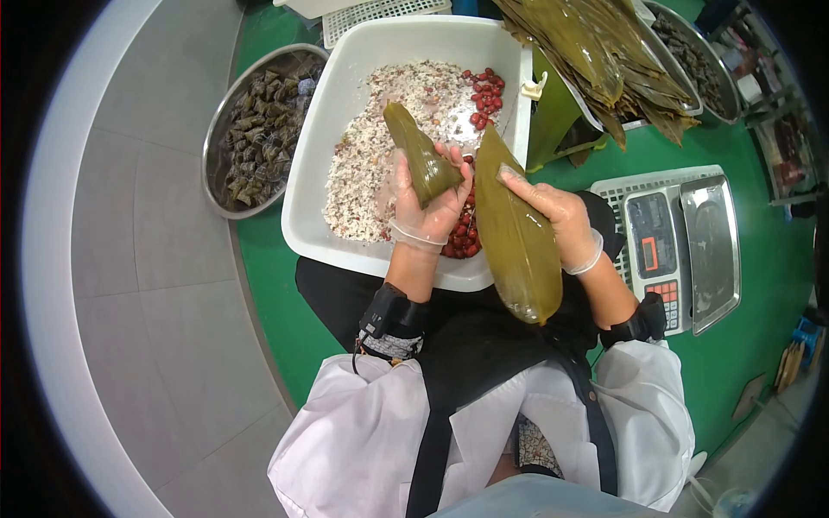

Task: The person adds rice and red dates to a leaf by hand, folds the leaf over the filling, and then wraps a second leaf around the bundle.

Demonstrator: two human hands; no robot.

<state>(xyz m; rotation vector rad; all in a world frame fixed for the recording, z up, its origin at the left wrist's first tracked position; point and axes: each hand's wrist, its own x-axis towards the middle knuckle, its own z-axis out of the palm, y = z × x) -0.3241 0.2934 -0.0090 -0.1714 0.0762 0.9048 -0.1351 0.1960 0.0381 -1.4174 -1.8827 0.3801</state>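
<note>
My left hand (429, 200), in a clear glove, is wrapped round a cone-shaped leaf wrap (423, 160) whose pointed tip is up and to the left. My right hand (561, 216), also gloved, pinches a long flat green leaf (516, 237) along its right edge. The leaf hangs just right of the wrap, its lower end over my lap. Beneath my left hand is a white tub (304, 186) with a rice and bean mix (354, 194) and red dates (489, 91) along its right side.
A steel bowl (210, 164) of small wrapped bundles stands at the left. Stacked leaves (596, 52) lie in a tray at the upper right, with another bowl (732, 95) beyond. A digital scale (656, 246) sits to my right on the green surface (760, 328).
</note>
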